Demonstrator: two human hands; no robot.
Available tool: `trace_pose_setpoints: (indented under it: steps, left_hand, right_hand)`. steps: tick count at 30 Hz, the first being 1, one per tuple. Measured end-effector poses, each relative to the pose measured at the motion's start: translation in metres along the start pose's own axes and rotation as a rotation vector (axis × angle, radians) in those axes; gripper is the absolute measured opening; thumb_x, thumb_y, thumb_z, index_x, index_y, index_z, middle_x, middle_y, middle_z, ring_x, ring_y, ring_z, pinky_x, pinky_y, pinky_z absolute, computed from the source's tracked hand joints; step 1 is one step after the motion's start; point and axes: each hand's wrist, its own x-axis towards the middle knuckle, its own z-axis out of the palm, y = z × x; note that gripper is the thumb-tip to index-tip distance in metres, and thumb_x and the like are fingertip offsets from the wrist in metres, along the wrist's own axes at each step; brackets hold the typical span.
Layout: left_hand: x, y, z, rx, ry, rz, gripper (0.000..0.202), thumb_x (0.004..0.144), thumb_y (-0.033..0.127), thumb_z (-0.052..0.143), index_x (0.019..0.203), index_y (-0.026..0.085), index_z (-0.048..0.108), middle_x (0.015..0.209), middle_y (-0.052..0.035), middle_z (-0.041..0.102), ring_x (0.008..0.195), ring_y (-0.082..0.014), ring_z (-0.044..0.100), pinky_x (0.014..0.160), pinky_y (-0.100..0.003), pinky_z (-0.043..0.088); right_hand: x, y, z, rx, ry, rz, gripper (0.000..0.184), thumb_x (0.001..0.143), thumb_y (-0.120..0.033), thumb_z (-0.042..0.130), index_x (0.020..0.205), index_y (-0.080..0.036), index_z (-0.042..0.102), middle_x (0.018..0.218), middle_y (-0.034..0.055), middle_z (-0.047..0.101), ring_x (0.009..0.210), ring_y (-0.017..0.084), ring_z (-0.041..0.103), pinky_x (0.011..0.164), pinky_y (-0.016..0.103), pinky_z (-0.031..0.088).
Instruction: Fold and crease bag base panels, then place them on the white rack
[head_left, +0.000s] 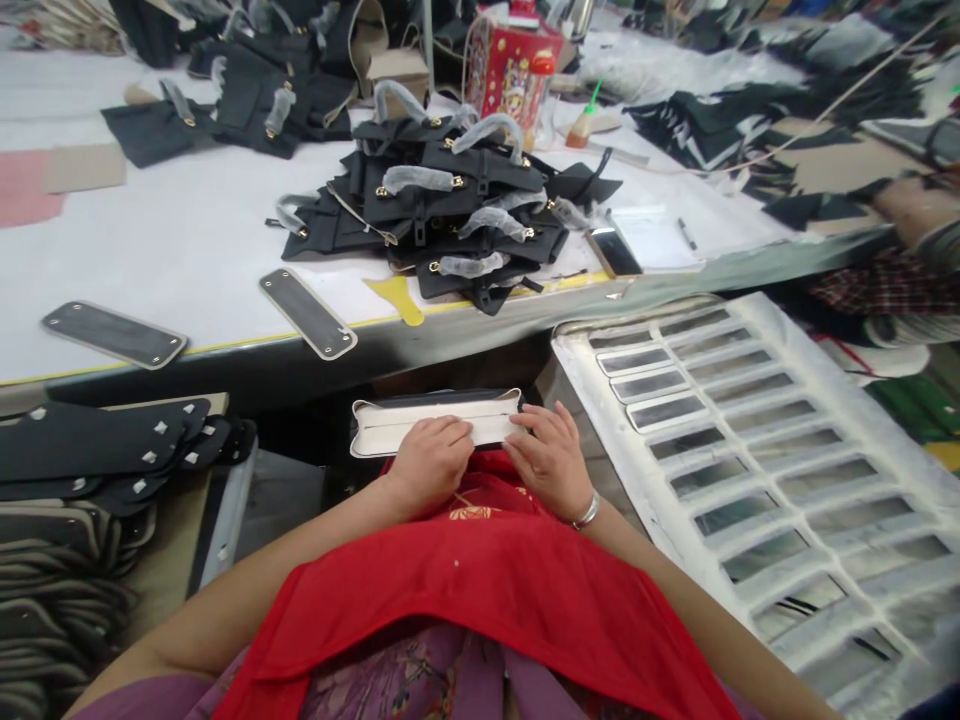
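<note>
On my lap, over a red apron [487,570], lies a long bag panel [397,425] with a cream inner face and a dark edge. My left hand [429,462] rests on its middle with the fingers curled and pressed down on it. My right hand [550,458], with a silver bracelet at the wrist, presses its fingertips on the panel's right end. Both hands hold the panel below the table's front edge.
A heap of black bag parts with wrapped handles [450,210] lies on the white table [180,240]. Two flat dark strips [307,312] [114,333] lie near its edge. Stacked black panels [97,440] sit at my left, a metal grille rack [750,450] at my right, a red tin [514,65] behind.
</note>
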Motion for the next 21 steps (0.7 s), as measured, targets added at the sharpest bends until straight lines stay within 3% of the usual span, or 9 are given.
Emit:
trace_pose_setpoints:
  steps: [7, 9, 11, 13, 15, 18, 21]
  left_hand:
    - [0.017, 0.011, -0.006, 0.114, -0.102, -0.063, 0.017, 0.084, 0.019, 0.045, 0.079, 0.015, 0.061, 0.095, -0.0102, 0.060, 0.094, -0.0262, 0.050, 0.074, -0.039, 0.040]
    - [0.022, 0.009, -0.009, 0.110, -0.139, -0.143, 0.017, 0.084, 0.020, 0.045, 0.079, 0.016, 0.060, 0.093, -0.0101, 0.058, 0.088, -0.0252, 0.050, 0.071, -0.039, 0.040]
    - [0.026, 0.004, -0.012, 0.061, -0.190, -0.219, 0.016, 0.084, 0.022, 0.046, 0.080, 0.016, 0.060, 0.089, -0.0093, 0.058, 0.084, -0.0233, 0.051, 0.069, -0.037, 0.040]
    - [0.030, -0.002, -0.013, -0.022, -0.249, -0.261, 0.013, 0.083, 0.024, 0.048, 0.080, 0.017, 0.059, 0.085, -0.0076, 0.058, 0.080, -0.0214, 0.052, 0.068, -0.034, 0.041]
    - [0.033, -0.008, -0.013, -0.096, -0.298, -0.280, 0.010, 0.081, 0.026, 0.051, 0.078, 0.018, 0.058, 0.081, -0.0060, 0.059, 0.078, -0.0204, 0.052, 0.068, -0.033, 0.041]
    - [0.036, -0.012, -0.013, -0.151, -0.334, -0.279, 0.010, 0.079, 0.025, 0.052, 0.075, 0.018, 0.058, 0.078, -0.0048, 0.061, 0.075, -0.0202, 0.053, 0.066, -0.032, 0.041]
    - [0.037, -0.014, -0.014, -0.169, -0.344, -0.272, 0.011, 0.079, 0.025, 0.052, 0.073, 0.018, 0.059, 0.077, -0.0050, 0.063, 0.074, -0.0204, 0.054, 0.065, -0.032, 0.041]
  right_hand:
    - [0.008, -0.016, 0.010, -0.093, -0.018, 0.111, 0.014, 0.082, -0.023, 0.051, 0.072, -0.020, 0.060, 0.118, 0.0055, 0.057, 0.119, 0.023, 0.042, 0.109, 0.046, 0.016]
    - [0.010, -0.018, 0.012, -0.085, -0.002, 0.197, 0.008, 0.080, -0.024, 0.052, 0.080, -0.019, 0.059, 0.125, 0.0085, 0.051, 0.119, 0.026, 0.041, 0.106, 0.047, 0.020]
    - [0.009, -0.017, 0.013, -0.034, 0.043, 0.296, 0.018, 0.079, -0.027, 0.055, 0.094, -0.018, 0.056, 0.126, 0.0135, 0.048, 0.116, 0.027, 0.043, 0.101, 0.045, 0.028]
    - [0.006, -0.014, 0.013, 0.035, 0.081, 0.442, 0.032, 0.075, -0.036, 0.059, 0.099, -0.015, 0.051, 0.114, 0.0170, 0.053, 0.105, 0.028, 0.048, 0.090, 0.041, 0.038]
    - [0.003, -0.010, 0.013, 0.114, 0.041, 0.635, 0.039, 0.071, -0.047, 0.062, 0.091, -0.016, 0.050, 0.091, 0.0123, 0.057, 0.085, 0.025, 0.053, 0.074, 0.036, 0.042]
    - [0.001, -0.008, 0.013, 0.273, -0.151, 0.837, 0.040, 0.072, -0.058, 0.057, 0.065, -0.019, 0.047, 0.063, 0.0029, 0.053, 0.058, 0.016, 0.048, 0.057, 0.030, 0.037]
    - [0.006, -0.013, 0.014, 0.599, -0.330, 0.978, 0.044, 0.080, -0.053, 0.049, 0.053, -0.018, 0.045, 0.050, 0.0010, 0.049, 0.047, 0.012, 0.045, 0.050, 0.027, 0.035]
